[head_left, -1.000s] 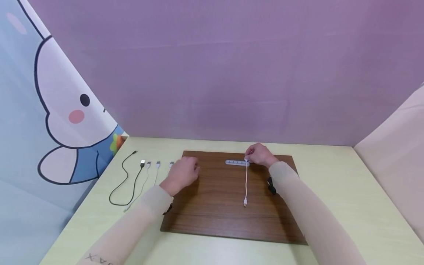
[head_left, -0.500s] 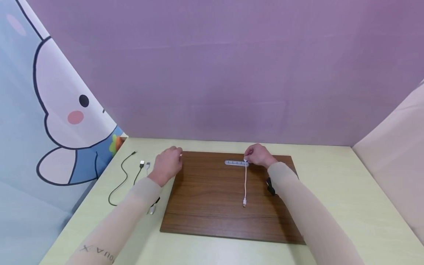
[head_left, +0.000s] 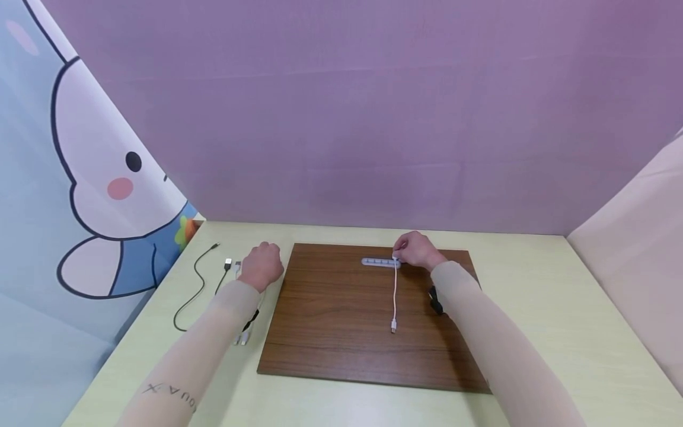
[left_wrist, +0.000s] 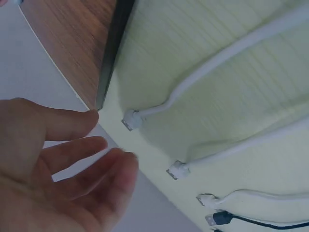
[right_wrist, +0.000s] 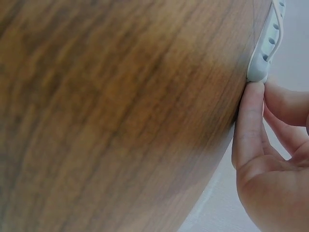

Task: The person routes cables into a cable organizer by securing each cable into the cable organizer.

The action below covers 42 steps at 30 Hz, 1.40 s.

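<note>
In the head view, my left hand (head_left: 261,265) is over the row of cables left of the board. The left wrist view shows its fingers loosely bent and holding nothing, near the plug of a white USB cable (left_wrist: 131,120). A second white USB cable (left_wrist: 178,170) lies beside it. My right hand (head_left: 418,250) pinches the right end of a pale cable holder (head_left: 377,262) at the board's far side. A white charging cable (head_left: 395,296) runs from that end toward me, its far plug lying on the board. The right wrist view shows slots in the holder (right_wrist: 260,65).
The brown wooden board (head_left: 331,320) lies on a pale yellow table (head_left: 555,320). Left of it are a black USB cable (head_left: 201,279) and more white cable plugs (head_left: 245,338), partly hidden under my left forearm. A purple cloth (head_left: 347,118) hangs behind the table.
My left hand has moved left from above the board's edge to over the white cables. The right hand stays at the holder's end, and the white cable on the board lies as before.
</note>
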Each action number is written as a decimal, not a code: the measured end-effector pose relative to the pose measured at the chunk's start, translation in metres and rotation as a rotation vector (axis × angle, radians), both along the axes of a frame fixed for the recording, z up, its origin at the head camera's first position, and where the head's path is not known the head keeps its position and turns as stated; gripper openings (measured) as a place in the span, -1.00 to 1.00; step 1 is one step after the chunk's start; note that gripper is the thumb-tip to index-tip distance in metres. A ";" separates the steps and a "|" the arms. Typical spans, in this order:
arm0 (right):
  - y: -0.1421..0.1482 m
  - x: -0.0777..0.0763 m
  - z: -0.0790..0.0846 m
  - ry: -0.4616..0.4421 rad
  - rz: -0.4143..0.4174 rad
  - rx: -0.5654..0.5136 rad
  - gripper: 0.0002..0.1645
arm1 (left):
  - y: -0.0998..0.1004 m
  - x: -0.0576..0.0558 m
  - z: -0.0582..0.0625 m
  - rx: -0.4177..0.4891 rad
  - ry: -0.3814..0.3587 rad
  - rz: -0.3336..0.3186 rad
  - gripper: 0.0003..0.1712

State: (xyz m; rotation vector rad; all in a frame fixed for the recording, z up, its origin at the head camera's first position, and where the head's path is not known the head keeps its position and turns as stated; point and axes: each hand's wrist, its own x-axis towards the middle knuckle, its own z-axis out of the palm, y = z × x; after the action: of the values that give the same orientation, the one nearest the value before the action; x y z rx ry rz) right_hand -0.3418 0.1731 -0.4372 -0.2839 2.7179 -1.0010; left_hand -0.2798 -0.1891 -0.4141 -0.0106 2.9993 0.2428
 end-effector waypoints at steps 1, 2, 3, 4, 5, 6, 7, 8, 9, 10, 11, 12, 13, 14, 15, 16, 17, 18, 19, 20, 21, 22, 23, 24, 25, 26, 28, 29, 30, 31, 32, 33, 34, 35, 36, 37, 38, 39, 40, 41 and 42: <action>0.000 0.000 0.000 0.002 0.002 0.001 -0.79 | 0.000 -0.001 -0.001 0.013 -0.024 0.017 -0.69; 0.000 0.000 0.000 0.003 0.002 0.002 -0.79 | 0.001 -0.001 -0.001 0.024 -0.039 0.032 -0.70; 0.000 -0.001 0.000 0.006 0.004 0.005 -0.79 | 0.001 -0.002 -0.002 0.034 -0.052 0.046 -0.73; 0.000 -0.001 -0.001 0.007 0.003 0.008 -0.79 | 0.001 -0.003 -0.002 0.041 -0.065 0.056 -0.76; 0.001 -0.002 -0.001 0.008 0.002 0.010 -0.79 | 0.002 -0.003 -0.003 0.044 -0.074 0.065 -0.80; 0.001 -0.002 -0.001 0.009 0.004 0.012 -0.79 | 0.001 -0.004 -0.004 0.047 -0.081 0.074 -0.82; 0.001 -0.002 -0.002 0.010 0.002 0.014 -0.79 | 0.001 -0.005 -0.004 0.046 -0.088 0.080 -0.84; 0.001 -0.002 -0.001 0.010 0.001 0.015 -0.79 | 0.001 -0.005 -0.006 0.044 -0.092 0.087 -0.86; 0.001 -0.002 -0.001 0.011 0.002 0.016 -0.79 | 0.000 -0.006 -0.007 0.038 -0.095 0.090 -0.86; 0.000 -0.002 -0.001 0.008 -0.001 0.013 -0.79 | 0.000 -0.006 -0.008 0.033 -0.095 0.093 -0.86; 0.000 -0.002 -0.001 0.005 -0.002 0.011 -0.79 | -0.001 -0.007 -0.009 0.030 -0.093 0.096 -0.87; 0.000 -0.001 -0.001 0.003 -0.002 0.008 -0.79 | -0.001 -0.007 -0.011 0.032 -0.093 0.096 -0.86; -0.001 -0.001 -0.001 0.001 -0.001 0.007 -0.79 | -0.001 -0.007 -0.011 0.033 -0.096 0.103 -0.87; -0.001 -0.001 -0.001 -0.001 0.000 0.005 -0.78 | -0.002 -0.007 -0.012 0.033 -0.100 0.110 -0.87; -0.002 -0.001 -0.001 -0.004 0.003 0.002 -0.79 | -0.002 -0.007 -0.012 0.034 -0.102 0.113 -0.87; -0.002 -0.001 -0.001 -0.006 0.003 0.000 -0.79 | -0.002 -0.007 -0.012 0.040 -0.105 0.117 -0.86; -0.002 -0.001 -0.001 -0.006 0.006 0.001 -0.78 | -0.002 -0.006 -0.012 0.044 -0.106 0.119 -0.86; -0.003 -0.001 -0.001 -0.006 0.006 0.002 -0.79 | -0.002 -0.006 -0.012 0.048 -0.107 0.119 -0.85; -0.003 -0.001 0.000 -0.007 0.005 0.003 -0.79 | -0.002 -0.006 -0.012 0.051 -0.107 0.123 -0.85; -0.003 -0.002 0.000 -0.005 0.005 0.006 -0.79 | -0.002 -0.006 -0.013 0.055 -0.104 0.120 -0.84; -0.002 -0.002 0.000 -0.004 0.007 0.006 -0.79 | -0.002 -0.006 -0.012 0.060 -0.099 0.117 -0.83; -0.002 -0.002 0.000 0.001 0.008 0.006 -0.79 | -0.002 -0.006 -0.012 0.064 -0.094 0.113 -0.82; -0.002 -0.002 0.001 0.007 0.009 0.006 -0.79 | -0.001 -0.005 -0.012 0.066 -0.089 0.109 -0.81; -0.003 -0.003 0.001 0.012 0.011 0.007 -0.79 | -0.001 -0.005 -0.012 0.069 -0.088 0.106 -0.80; -0.003 -0.003 0.002 0.019 0.014 0.010 -0.79 | -0.001 -0.005 -0.011 0.071 -0.087 0.103 -0.79; -0.003 -0.003 0.003 0.027 0.019 0.014 -0.78 | 0.000 -0.004 -0.011 0.072 -0.086 0.099 -0.77; -0.005 -0.002 0.006 0.040 0.022 0.033 -0.78 | 0.000 -0.004 -0.010 0.074 -0.084 0.092 -0.75; -0.005 -0.002 0.007 0.044 0.023 0.046 -0.78 | 0.000 -0.004 -0.009 0.072 -0.087 0.089 -0.73; -0.006 -0.002 0.008 0.048 0.027 0.057 -0.77 | 0.000 -0.003 -0.008 0.071 -0.091 0.085 -0.71; -0.007 -0.002 0.009 0.049 0.027 0.067 -0.77 | 0.000 -0.003 -0.006 0.069 -0.091 0.081 -0.69; -0.007 -0.001 0.009 0.051 0.028 0.071 -0.77 | 0.000 -0.002 -0.004 0.066 -0.090 0.074 -0.68; -0.008 0.000 0.010 0.048 0.026 0.073 -0.76 | 0.000 -0.001 -0.002 0.064 -0.088 0.065 -0.68; -0.008 0.000 0.009 0.050 0.028 0.075 -0.75 | -0.001 -0.001 0.000 0.064 -0.088 0.053 -0.69; -0.007 0.000 0.009 0.047 0.027 0.071 -0.75 | -0.002 -0.001 0.003 0.064 -0.089 0.043 -0.70; -0.007 0.000 0.009 0.046 0.029 0.067 -0.74 | -0.003 -0.001 0.005 0.071 -0.089 0.033 -0.72; -0.006 0.001 0.009 0.044 0.028 0.062 -0.73 | -0.004 -0.001 0.006 0.078 -0.089 0.022 -0.75; -0.005 0.001 0.009 0.043 0.030 0.057 -0.72 | -0.005 -0.001 0.007 0.083 -0.088 0.010 -0.79; -0.004 0.001 0.009 0.043 0.028 0.052 -0.72 | -0.007 -0.002 0.008 0.092 -0.090 0.000 -0.81; -0.003 0.001 0.009 0.047 0.029 0.051 -0.71 | -0.008 -0.002 0.009 0.103 -0.093 -0.009 -0.83; -0.002 0.002 0.009 0.048 0.030 0.045 -0.71 | -0.009 -0.003 0.010 0.114 -0.097 -0.014 -0.84; -0.001 0.002 0.009 0.051 0.033 0.041 -0.70 | -0.010 -0.002 0.012 0.125 -0.100 -0.022 -0.85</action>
State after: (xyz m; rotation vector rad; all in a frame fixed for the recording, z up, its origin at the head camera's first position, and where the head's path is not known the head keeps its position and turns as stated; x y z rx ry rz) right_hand -0.3395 0.1718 -0.4279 -0.3503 2.7665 -0.9413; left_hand -0.2823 -0.1989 -0.4024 0.0214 2.8780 0.4143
